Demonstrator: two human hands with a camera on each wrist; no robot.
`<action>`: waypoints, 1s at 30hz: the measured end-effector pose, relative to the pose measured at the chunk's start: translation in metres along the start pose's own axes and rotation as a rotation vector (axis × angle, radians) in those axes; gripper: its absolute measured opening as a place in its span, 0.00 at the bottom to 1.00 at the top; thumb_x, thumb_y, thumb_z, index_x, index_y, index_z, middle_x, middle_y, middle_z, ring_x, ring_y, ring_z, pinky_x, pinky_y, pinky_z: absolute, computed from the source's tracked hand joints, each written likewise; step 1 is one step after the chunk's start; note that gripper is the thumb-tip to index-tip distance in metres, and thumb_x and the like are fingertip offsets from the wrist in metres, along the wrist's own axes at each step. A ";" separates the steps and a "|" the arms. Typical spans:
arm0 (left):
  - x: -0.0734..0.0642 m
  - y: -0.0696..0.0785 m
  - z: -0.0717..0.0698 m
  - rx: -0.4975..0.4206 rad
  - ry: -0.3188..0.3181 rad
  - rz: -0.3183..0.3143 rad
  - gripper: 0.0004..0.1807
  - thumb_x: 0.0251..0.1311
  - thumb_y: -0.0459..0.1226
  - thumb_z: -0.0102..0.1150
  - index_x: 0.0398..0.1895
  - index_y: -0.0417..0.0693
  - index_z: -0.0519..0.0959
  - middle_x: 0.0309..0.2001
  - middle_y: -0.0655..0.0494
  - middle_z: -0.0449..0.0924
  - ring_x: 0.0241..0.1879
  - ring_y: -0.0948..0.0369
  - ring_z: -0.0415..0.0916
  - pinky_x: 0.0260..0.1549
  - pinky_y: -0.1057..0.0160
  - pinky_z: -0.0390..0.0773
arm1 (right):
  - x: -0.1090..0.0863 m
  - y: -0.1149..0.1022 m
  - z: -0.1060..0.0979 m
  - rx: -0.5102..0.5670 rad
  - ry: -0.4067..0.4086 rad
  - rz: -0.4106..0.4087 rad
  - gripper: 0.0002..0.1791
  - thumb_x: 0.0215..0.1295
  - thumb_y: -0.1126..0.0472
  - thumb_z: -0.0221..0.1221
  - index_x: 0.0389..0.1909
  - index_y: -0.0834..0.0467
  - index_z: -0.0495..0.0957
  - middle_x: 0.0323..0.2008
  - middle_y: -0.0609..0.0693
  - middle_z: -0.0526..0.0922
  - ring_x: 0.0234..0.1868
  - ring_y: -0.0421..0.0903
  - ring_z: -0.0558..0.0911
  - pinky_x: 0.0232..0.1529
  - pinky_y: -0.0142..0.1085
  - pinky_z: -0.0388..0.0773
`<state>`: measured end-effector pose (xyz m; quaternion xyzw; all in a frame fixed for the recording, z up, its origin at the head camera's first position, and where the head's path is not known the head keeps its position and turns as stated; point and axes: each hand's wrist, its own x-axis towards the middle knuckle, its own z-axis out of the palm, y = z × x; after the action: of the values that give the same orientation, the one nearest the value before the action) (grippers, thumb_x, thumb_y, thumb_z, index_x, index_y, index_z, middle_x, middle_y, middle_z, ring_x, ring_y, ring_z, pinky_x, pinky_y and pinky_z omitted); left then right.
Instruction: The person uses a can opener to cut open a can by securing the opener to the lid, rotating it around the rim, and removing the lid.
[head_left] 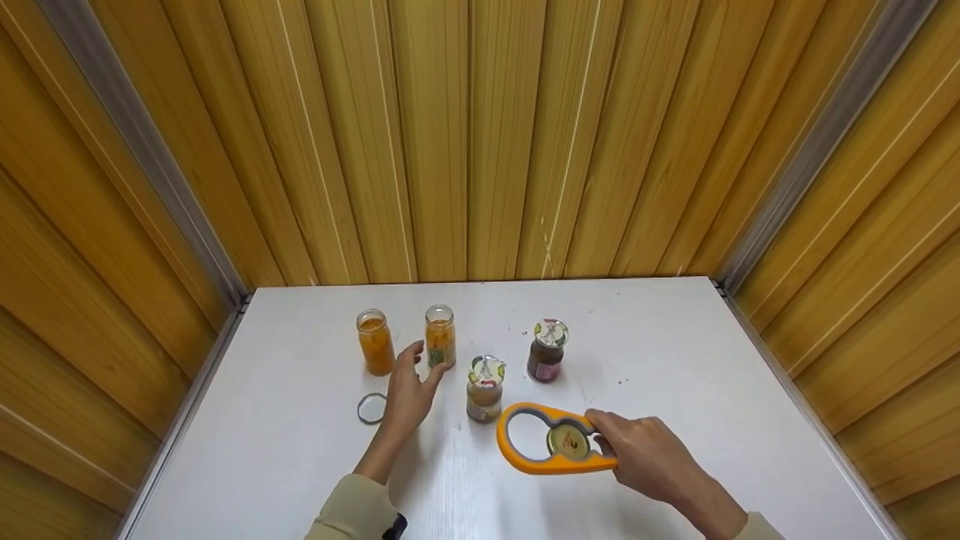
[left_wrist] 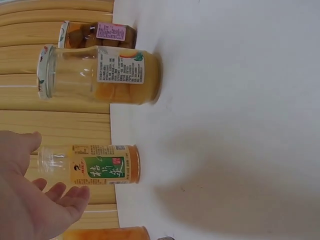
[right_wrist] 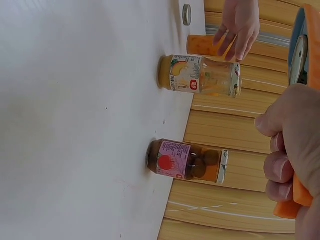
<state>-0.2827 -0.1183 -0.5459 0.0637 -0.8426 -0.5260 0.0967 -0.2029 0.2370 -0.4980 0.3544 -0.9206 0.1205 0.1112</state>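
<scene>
My left hand (head_left: 409,394) reaches toward a lidless glass jar of orange fruit (head_left: 440,336). In the left wrist view its fingers are spread and loosely bent beside that jar's upper end. My right hand (head_left: 651,457) grips an orange jar opener (head_left: 559,465) by its handles, above the table's front part. A gold jar lid (head_left: 568,441) sits inside the opener's grey-lined ring. Left of the opener stands a lidded jar with pale yellow contents (head_left: 484,401). Behind it, to the right, is a lidded jar of dark round fruit (head_left: 546,360).
A second lidless jar with orange contents (head_left: 376,349) stands at the left. In front of it a loose lid (head_left: 371,409) lies on the white table (head_left: 285,450). Wood-patterned panels (head_left: 495,150) rise behind the table and at both sides.
</scene>
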 end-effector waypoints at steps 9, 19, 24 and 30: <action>-0.033 0.012 -0.010 -0.052 -0.046 0.065 0.24 0.69 0.33 0.64 0.66 0.37 0.71 0.59 0.43 0.77 0.59 0.47 0.76 0.60 0.47 0.78 | 0.000 0.001 -0.001 0.011 0.080 -0.049 0.25 0.53 0.74 0.73 0.48 0.53 0.76 0.31 0.40 0.85 0.22 0.30 0.74 0.21 0.25 0.74; -0.060 0.030 -0.016 -0.204 -0.216 -0.004 0.18 0.73 0.33 0.59 0.62 0.39 0.74 0.60 0.45 0.78 0.59 0.48 0.77 0.60 0.49 0.79 | 0.003 -0.004 -0.004 0.019 0.067 -0.050 0.25 0.53 0.73 0.73 0.48 0.52 0.76 0.32 0.41 0.86 0.24 0.31 0.77 0.23 0.26 0.77; -0.071 0.041 -0.016 -0.309 -0.338 -0.117 0.19 0.73 0.35 0.60 0.63 0.40 0.74 0.61 0.45 0.76 0.58 0.53 0.78 0.58 0.53 0.80 | 0.005 -0.006 -0.005 0.030 0.063 -0.057 0.23 0.56 0.72 0.73 0.48 0.52 0.76 0.33 0.41 0.86 0.24 0.32 0.79 0.24 0.26 0.78; -0.083 0.047 -0.006 -0.424 -0.523 -0.272 0.18 0.72 0.36 0.61 0.61 0.39 0.76 0.55 0.49 0.80 0.51 0.56 0.81 0.56 0.54 0.82 | 0.005 -0.011 -0.005 0.042 0.053 -0.048 0.22 0.57 0.71 0.72 0.47 0.51 0.76 0.33 0.40 0.86 0.23 0.30 0.75 0.23 0.25 0.75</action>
<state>-0.2005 -0.0858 -0.5085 0.0171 -0.6947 -0.6958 -0.1817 -0.1986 0.2272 -0.4902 0.3754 -0.9058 0.1465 0.1311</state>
